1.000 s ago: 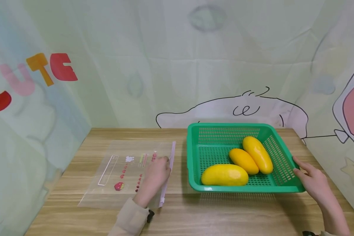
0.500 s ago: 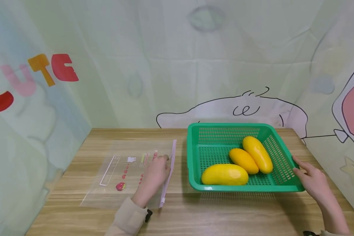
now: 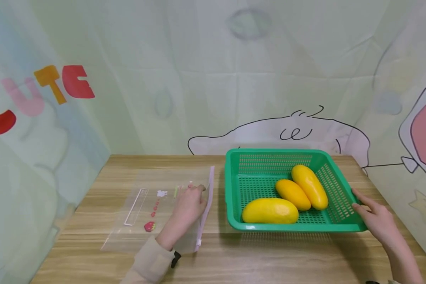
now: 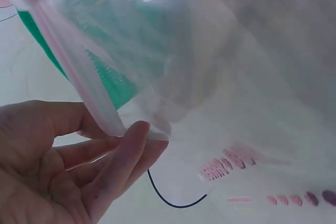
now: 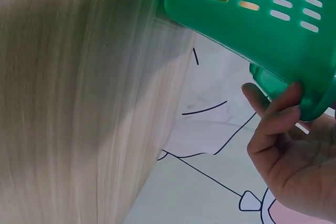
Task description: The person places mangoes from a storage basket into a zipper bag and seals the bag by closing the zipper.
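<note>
A clear zip bag (image 3: 135, 236) with strawberry prints and a lilac zip edge lies at the left of the table. My left hand (image 3: 186, 207) pinches the bag near that zip edge; in the left wrist view the fingers and thumb of the left hand (image 4: 89, 156) press together on the film. At the right stands a green basket (image 3: 294, 227) holding a yellow oblong fruit (image 3: 270, 211), a smaller orange-yellow one (image 3: 293, 194) and a long one (image 3: 309, 186). My right hand (image 3: 378, 219) grips the basket's right rim, its fingers curled under it in the right wrist view.
The wooden table (image 3: 213, 264) runs back to a pale curtain (image 3: 206, 79) with cartoon drawings and coloured letters. Bare tabletop shows between the bag and the basket and along the front. The basket's near side casts a shadow below it.
The bag has slid slightly to the right, its zip edge closer to the basket. My left forearm has shifted a little to the left. The basket and my right hand have stayed where they were.
</note>
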A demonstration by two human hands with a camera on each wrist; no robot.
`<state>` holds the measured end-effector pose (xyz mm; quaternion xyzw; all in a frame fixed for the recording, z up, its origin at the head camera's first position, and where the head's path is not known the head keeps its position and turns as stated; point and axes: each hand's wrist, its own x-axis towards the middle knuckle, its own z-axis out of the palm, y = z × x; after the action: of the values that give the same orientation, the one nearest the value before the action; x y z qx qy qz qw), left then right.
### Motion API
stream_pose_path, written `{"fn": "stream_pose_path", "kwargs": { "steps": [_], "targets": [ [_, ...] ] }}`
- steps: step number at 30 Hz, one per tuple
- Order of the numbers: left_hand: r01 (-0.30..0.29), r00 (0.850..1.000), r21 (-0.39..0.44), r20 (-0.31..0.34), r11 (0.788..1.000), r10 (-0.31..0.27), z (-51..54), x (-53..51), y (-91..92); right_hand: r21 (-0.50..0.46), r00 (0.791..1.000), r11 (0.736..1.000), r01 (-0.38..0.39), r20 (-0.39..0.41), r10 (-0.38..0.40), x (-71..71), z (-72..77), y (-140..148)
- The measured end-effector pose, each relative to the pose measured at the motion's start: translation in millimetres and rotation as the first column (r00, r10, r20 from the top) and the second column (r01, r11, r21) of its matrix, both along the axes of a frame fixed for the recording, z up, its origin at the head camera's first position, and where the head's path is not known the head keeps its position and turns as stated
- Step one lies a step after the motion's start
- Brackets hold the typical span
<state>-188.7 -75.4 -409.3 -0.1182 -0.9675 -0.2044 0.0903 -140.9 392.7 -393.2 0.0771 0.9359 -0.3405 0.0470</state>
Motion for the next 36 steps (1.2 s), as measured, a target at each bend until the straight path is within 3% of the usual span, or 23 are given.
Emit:
{"fn": "stream_pose_path", "kwargs": {
  "steps": [13,19,36],
  "targets": [
    [0.059,0.998,0.065,0.034,0.996,-0.061,10.8,3.3,-0.1,0.067,0.998,0.998,-0.017,-0.054,0.021,0.1,-1.4,1.0],
    [0.077,0.997,0.07,0.013,0.995,-0.078,15.0,4.3,0.9,0.094,0.997,0.994,-0.048,-0.056,0.053,-0.8,0.1,0.9],
    [0.037,0.999,0.108,0.031,0.993,-0.04,25.7,1.7,-0.1,0.132,0.998,0.99,-0.056,-0.03,0.06,-0.4,7.8,-2.5]
  ]
}}
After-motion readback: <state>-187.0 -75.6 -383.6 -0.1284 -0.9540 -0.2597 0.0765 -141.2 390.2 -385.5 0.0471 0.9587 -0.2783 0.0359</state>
